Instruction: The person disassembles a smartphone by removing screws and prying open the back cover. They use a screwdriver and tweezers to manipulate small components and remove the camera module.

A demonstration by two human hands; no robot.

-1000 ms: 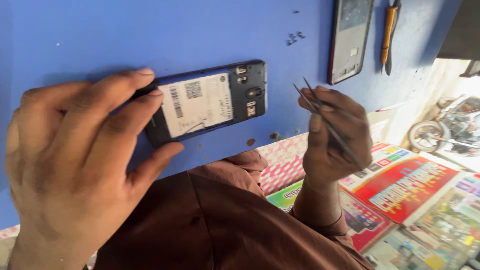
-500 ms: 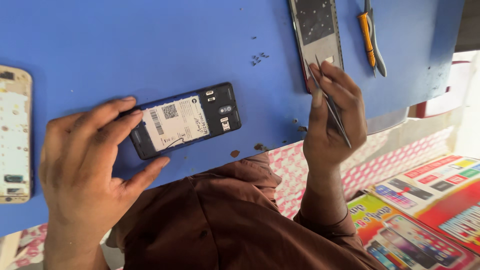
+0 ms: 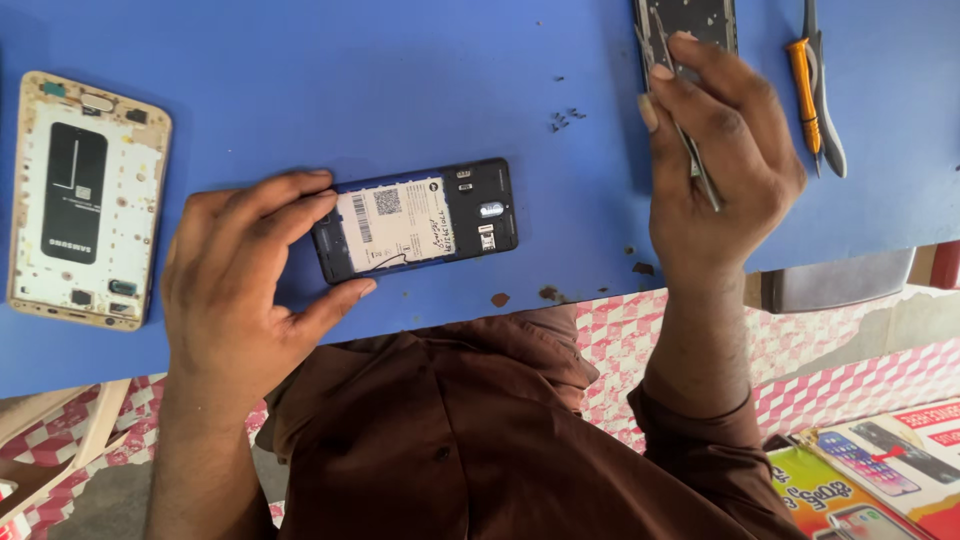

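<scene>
Opened black phone (image 3: pixel 415 220), back cover off, white-labelled battery exposed, lies flat near the table's (image 3: pixel 300 80) near edge, about mid-length. Looks light, rigid, thin; bare board and connectors at the right end probably fragile, so best held by the long side edges, not the open face. Left hand (image 3: pixel 240 290) pins the left end, fingers (image 3: pixel 300 195) on the far edge, thumb on the near edge, clamped on the phone. Right hand (image 3: pixel 720 150) up by the far edge, fingers closed on thin metal tweezers (image 3: pixel 690 150), over a dark phone part (image 3: pixel 690 20). Gold phone frame (image 3: pixel 85 200) at the left edge; orange-handled tool (image 3: pixel 803 85) far right. Versus half a second ago: phone and left grip the same, right hand holds the same spot, view shifted so the gold frame shows whole.
</scene>
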